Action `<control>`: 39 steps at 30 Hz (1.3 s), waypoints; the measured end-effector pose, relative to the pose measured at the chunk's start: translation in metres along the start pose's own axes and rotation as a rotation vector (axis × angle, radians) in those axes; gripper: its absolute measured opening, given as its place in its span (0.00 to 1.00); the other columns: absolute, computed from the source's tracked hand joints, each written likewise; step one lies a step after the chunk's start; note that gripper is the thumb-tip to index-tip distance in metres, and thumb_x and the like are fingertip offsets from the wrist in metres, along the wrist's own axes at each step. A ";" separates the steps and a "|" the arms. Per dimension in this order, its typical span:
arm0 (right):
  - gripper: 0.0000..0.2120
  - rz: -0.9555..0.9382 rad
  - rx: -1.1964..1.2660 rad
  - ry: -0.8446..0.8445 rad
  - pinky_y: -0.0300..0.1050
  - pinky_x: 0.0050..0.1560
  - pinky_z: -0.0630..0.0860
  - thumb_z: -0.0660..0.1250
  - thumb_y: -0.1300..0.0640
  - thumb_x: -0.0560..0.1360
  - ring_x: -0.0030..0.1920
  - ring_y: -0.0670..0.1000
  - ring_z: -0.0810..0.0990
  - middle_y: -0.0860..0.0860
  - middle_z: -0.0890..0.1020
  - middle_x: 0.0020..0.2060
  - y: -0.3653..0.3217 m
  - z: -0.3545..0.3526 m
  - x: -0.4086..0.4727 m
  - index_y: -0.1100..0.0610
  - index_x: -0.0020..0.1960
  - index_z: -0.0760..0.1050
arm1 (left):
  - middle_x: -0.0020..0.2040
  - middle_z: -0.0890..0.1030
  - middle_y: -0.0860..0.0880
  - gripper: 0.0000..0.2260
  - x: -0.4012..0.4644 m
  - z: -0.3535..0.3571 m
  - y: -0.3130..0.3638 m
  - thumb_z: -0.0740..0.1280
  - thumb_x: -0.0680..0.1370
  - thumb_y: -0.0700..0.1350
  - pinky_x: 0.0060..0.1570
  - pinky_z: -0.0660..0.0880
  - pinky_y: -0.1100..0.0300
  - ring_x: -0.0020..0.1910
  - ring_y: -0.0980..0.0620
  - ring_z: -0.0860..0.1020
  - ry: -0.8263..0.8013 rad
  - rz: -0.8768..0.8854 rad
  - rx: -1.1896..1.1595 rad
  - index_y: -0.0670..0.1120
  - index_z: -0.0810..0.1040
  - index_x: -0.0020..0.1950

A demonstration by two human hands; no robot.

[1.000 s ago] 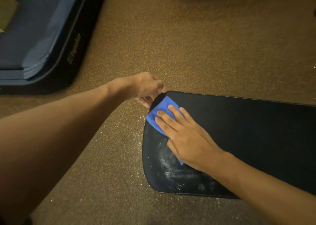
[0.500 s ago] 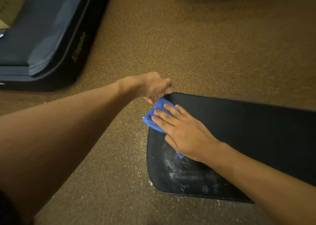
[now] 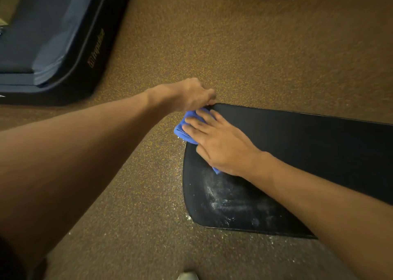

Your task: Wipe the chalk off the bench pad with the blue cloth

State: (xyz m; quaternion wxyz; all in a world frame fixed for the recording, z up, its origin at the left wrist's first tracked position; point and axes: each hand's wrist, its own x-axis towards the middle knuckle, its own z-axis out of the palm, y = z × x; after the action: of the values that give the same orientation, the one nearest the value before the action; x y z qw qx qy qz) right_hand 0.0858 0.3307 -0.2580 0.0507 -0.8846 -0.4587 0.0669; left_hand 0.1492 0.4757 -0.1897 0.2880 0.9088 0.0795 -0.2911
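Note:
The black bench pad (image 3: 297, 143) stretches from the centre to the right edge. White chalk smears (image 3: 225, 199) cover its near left end. The blue cloth (image 3: 182, 130) lies at the pad's left end and hangs partly past the edge. My right hand (image 3: 217, 143) presses flat on the cloth with fingers spread, hiding most of it. My left hand (image 3: 191, 94) is curled around the pad's far left corner, just above the cloth.
Brown speckled floor (image 3: 234, 45) surrounds the pad, with chalk crumbs scattered along the pad's near and left edges. A dark blue padded mat (image 3: 53, 41) lies at the upper left. The tip of a shoe (image 3: 187, 276) shows at the bottom.
My right hand has slid the cloth leftward toward the pad's end, so the cloth now overhangs the edge. The left hand stays on the corner.

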 end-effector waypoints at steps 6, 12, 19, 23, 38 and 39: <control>0.30 -0.141 0.023 -0.052 0.59 0.76 0.58 0.51 0.51 0.76 0.77 0.62 0.63 0.54 0.70 0.75 -0.018 0.001 -0.036 0.59 0.76 0.67 | 0.55 0.83 0.35 0.14 0.001 0.003 0.002 0.60 0.79 0.46 0.49 0.81 0.49 0.50 0.38 0.84 -0.028 0.006 -0.088 0.39 0.81 0.53; 0.30 -0.030 0.000 -0.033 0.58 0.76 0.58 0.49 0.51 0.76 0.76 0.61 0.64 0.55 0.72 0.73 -0.005 -0.001 -0.006 0.59 0.74 0.69 | 0.55 0.83 0.37 0.15 0.001 0.006 0.001 0.60 0.80 0.49 0.55 0.76 0.49 0.55 0.38 0.80 0.011 0.028 0.023 0.39 0.81 0.52; 0.30 -0.192 0.025 -0.080 0.59 0.76 0.58 0.51 0.50 0.75 0.76 0.61 0.63 0.53 0.71 0.74 -0.035 0.004 -0.044 0.58 0.75 0.68 | 0.48 0.83 0.34 0.12 0.005 0.008 -0.004 0.61 0.75 0.49 0.49 0.83 0.46 0.46 0.37 0.84 0.011 0.038 -0.087 0.44 0.81 0.44; 0.30 -0.159 0.003 -0.047 0.57 0.76 0.58 0.50 0.50 0.76 0.76 0.59 0.65 0.54 0.72 0.73 -0.021 0.005 -0.026 0.58 0.74 0.70 | 0.46 0.83 0.33 0.12 0.001 0.008 -0.004 0.61 0.72 0.52 0.48 0.82 0.41 0.44 0.35 0.84 0.021 0.034 -0.044 0.45 0.78 0.38; 0.30 -0.102 0.037 -0.035 0.57 0.76 0.55 0.47 0.49 0.75 0.75 0.61 0.65 0.55 0.74 0.71 -0.038 0.009 -0.020 0.60 0.71 0.73 | 0.46 0.83 0.37 0.17 -0.005 0.016 -0.004 0.61 0.71 0.52 0.50 0.82 0.43 0.48 0.36 0.83 0.057 0.051 -0.039 0.42 0.82 0.48; 0.30 -0.104 0.037 -0.027 0.57 0.76 0.55 0.47 0.50 0.75 0.75 0.61 0.66 0.55 0.75 0.70 -0.043 0.010 -0.023 0.60 0.70 0.73 | 0.46 0.83 0.37 0.16 -0.006 0.016 -0.003 0.61 0.72 0.51 0.50 0.82 0.43 0.48 0.36 0.83 0.063 0.053 -0.042 0.41 0.82 0.49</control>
State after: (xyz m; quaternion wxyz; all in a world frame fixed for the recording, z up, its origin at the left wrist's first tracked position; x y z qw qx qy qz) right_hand 0.0366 0.3368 -0.2595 0.0642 -0.8576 -0.5032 0.0846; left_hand 0.1356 0.4694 -0.1985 0.3119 0.9132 0.0703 -0.2527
